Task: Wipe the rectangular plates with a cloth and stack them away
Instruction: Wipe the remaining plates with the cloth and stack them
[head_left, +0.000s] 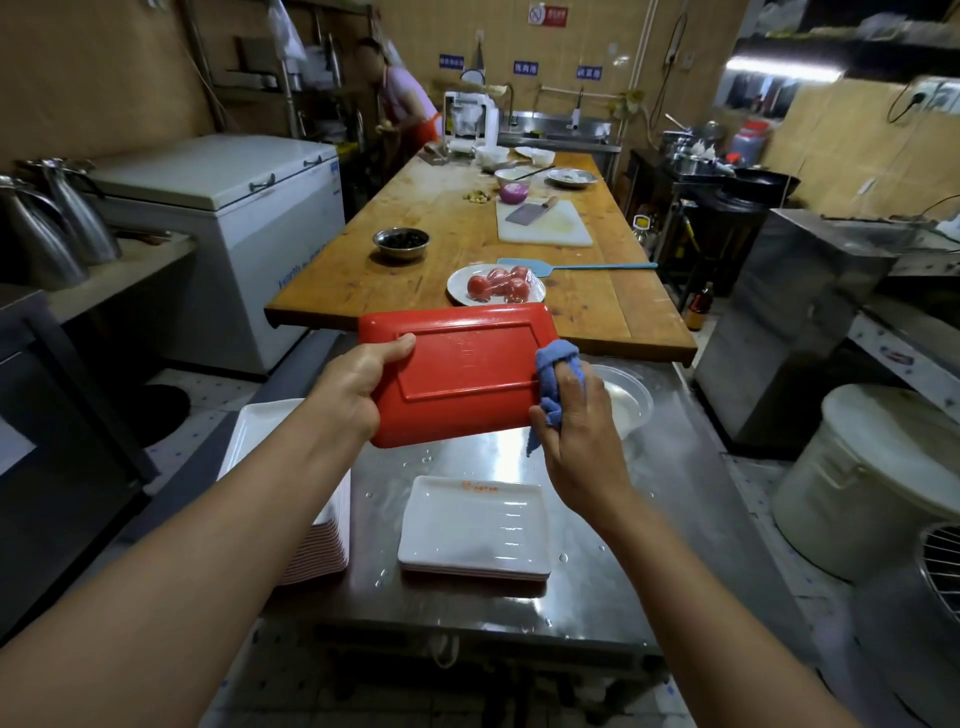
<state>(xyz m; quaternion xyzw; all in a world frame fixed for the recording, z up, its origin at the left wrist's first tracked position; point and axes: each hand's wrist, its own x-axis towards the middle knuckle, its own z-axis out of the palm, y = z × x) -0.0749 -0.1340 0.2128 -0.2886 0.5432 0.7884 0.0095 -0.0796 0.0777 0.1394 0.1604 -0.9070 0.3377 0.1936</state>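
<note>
A rectangular plate (462, 371) with its red underside facing me is held up above the steel table (597, 587). My left hand (356, 387) grips its left edge, thumb on the red face. My right hand (574, 415) holds a bunched blue cloth (557, 371) against the plate's right edge. Below them a short stack of white rectangular plates (475, 530) lies on the wet steel table. A taller stack of the same plates (317, 535) stands at the table's left edge, partly hidden by my left forearm.
A clear bowl (626, 400) sits behind my right hand. Beyond is a long wooden table (587, 306) with a plate of tomatoes (496, 286), a metal bowl (401, 242), a cutting board with cleaver (543, 223) and a blue spatula (571, 267). A person (402, 98) works at the far left. White bucket (883, 478) at right.
</note>
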